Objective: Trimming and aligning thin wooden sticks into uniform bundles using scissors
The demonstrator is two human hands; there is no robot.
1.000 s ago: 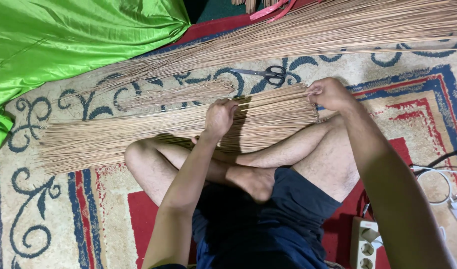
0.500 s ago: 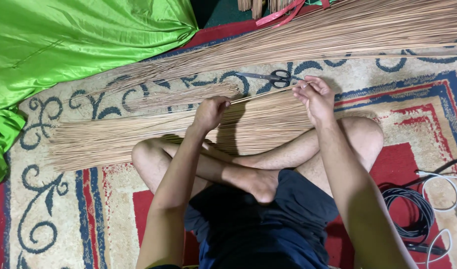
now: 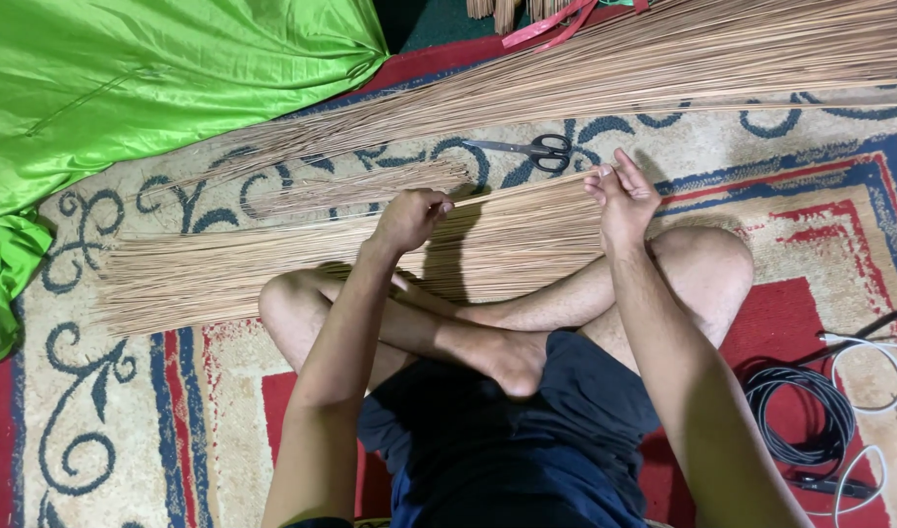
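I sit cross-legged on a patterned rug [image 3: 126,391]. A flat bundle of thin tan sticks [image 3: 272,264] lies across the rug in front of my shins. My left hand [image 3: 409,219] is closed over one thin stick near the bundle's middle. My right hand [image 3: 619,196] pinches the same stick at the bundle's right end, the fingers partly raised. A small separate sheaf of sticks [image 3: 360,188] lies just beyond the bundle. Black-handled scissors [image 3: 526,149] rest on the rug beyond my hands.
A much longer pile of sticks [image 3: 663,64] runs diagonally across the top. Bright green cloth [image 3: 126,88] fills the upper left. A coiled black cable [image 3: 810,411] and white cords [image 3: 874,362] lie at the lower right. Pink straps [image 3: 556,22] lie at the top edge.
The view has shifted, bringing the scissors into sight. My right hand moved left along the bundle's end and now pinches a stick; my left hand stayed on the bundle.
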